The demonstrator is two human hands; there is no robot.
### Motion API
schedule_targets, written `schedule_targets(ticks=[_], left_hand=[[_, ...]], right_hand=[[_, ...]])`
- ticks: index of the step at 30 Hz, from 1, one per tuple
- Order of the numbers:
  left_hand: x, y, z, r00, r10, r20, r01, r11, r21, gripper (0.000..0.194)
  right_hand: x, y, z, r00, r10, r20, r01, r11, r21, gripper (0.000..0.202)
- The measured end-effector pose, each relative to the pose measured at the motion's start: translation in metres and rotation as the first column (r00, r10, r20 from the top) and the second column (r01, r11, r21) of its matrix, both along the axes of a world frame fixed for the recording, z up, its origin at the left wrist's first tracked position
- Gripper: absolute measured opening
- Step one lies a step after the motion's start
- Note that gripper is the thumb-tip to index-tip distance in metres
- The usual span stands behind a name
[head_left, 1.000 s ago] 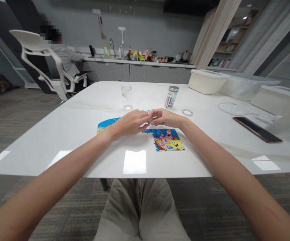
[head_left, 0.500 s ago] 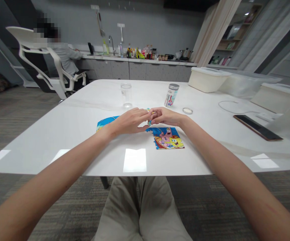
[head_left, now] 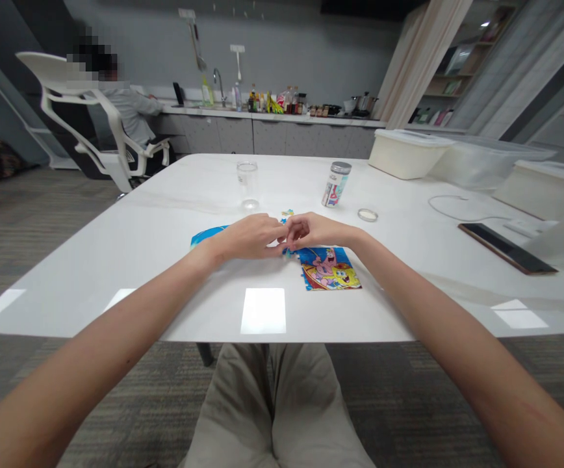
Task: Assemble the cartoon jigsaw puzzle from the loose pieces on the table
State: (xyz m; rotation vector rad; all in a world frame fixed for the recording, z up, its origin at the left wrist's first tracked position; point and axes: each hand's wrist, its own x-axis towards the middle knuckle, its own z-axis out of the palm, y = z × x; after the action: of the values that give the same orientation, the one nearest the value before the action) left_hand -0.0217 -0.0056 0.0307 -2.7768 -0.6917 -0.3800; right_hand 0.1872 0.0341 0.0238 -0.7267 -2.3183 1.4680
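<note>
A joined section of a cartoon jigsaw puzzle lies on the white table, with a pink and a yellow figure on it. At its upper left edge my right hand pinches something too small to make out. My left hand meets it there, thumb and fingers closed around a spot beside small blue pieces; what it grips is hidden. A blue picture sheet is partly covered by my left hand and wrist. Loose pieces lie just beyond the fingertips.
Behind my hands stand a clear jar and a silver-lidded printed canister, with a round lid nearby. To the right are a dark phone, a white cable and storage boxes. A person sits at the far left counter.
My hands have shifted slightly, and the fingertips are lower, nearer the puzzle's upper left edge. The small piece seen between them earlier is now hidden; loose pieces beyond show more.
</note>
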Motion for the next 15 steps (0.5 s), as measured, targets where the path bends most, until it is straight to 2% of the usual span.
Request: schedule_targets(ticks=[6,15], left_hand=[[-0.0004,0.0018,-0.0042,1.000,-0.028,-0.008,0.027,0.998,-0.063,0.023],[-0.0030,0.0074,-0.0082,0.999,-0.036,-0.039,0.030,0.990,-0.137,0.029]], right_hand=[[-0.0046,-0.0012,0.0001,0.994,0.014,0.108,-0.030,0.988,0.151,0.018],[-0.0067,-0.0004,-0.0039,0.988,0.031,0.153,-0.066,0.972,0.224,0.015]])
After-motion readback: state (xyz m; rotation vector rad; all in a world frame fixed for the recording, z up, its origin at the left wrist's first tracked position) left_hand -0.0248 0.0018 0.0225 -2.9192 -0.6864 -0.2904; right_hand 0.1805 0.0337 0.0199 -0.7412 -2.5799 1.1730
